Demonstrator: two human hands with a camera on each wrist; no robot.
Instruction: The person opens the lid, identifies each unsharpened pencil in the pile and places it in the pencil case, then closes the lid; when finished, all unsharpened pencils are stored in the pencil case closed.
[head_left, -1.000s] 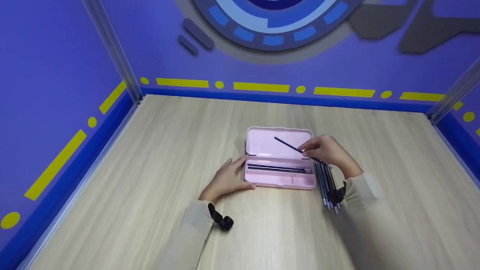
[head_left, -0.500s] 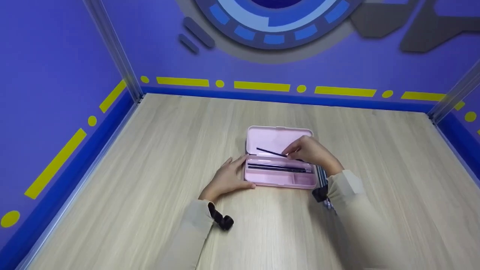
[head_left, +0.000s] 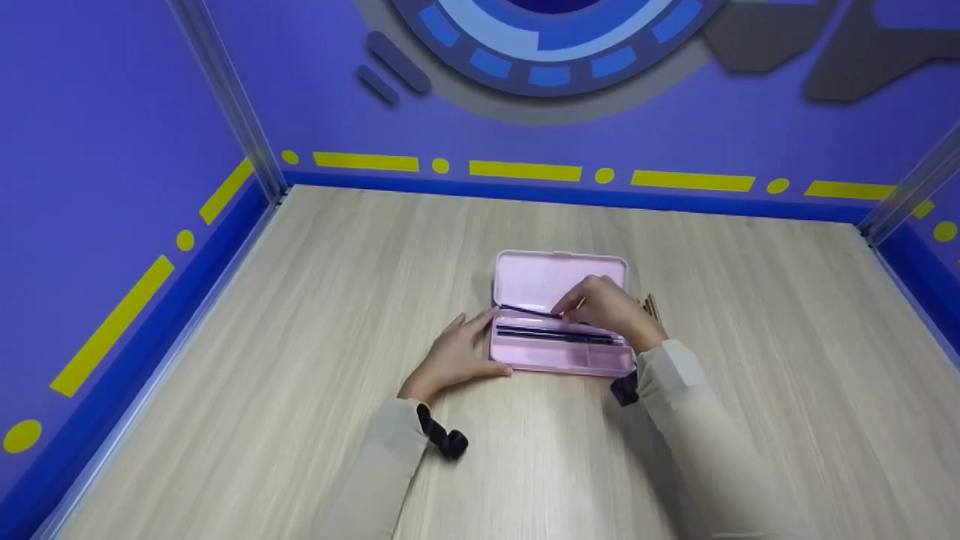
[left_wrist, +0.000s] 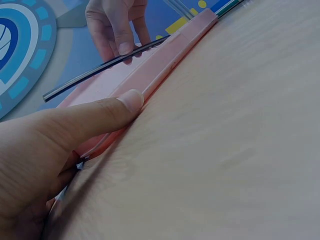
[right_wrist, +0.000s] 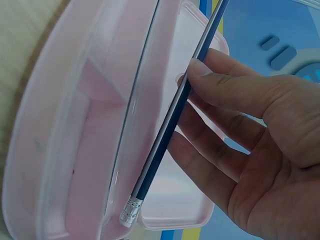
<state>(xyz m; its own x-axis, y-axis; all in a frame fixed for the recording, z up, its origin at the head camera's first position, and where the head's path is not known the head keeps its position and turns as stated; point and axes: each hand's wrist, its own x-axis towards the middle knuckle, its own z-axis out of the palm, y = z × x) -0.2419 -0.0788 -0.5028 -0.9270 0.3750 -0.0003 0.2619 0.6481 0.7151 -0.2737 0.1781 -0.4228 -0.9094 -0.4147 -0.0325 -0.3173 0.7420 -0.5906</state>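
Right hand (head_left: 600, 304): thumb and fingertips pinch a slim dark-blue, silver-striped pencil (right_wrist: 159, 145), aslant over the hinge side of an open, pink plastic pencil case (head_left: 540, 355)
Left hand (head_left: 454, 356): thumb and fingers grip the case's end
Snag risk: let down crooked, the pencil could catch the hinge edge — or roll off the straight dark pencils (head_left: 555, 334) inside
Surfaces: smooth rounded plastic, crimped silvery ferrule (right_wrist: 131, 210), pale wood-grained table (head_left: 300, 337)

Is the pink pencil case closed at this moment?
No, the lid of the pink pencil case is open, and dark pencils lie visible inside.
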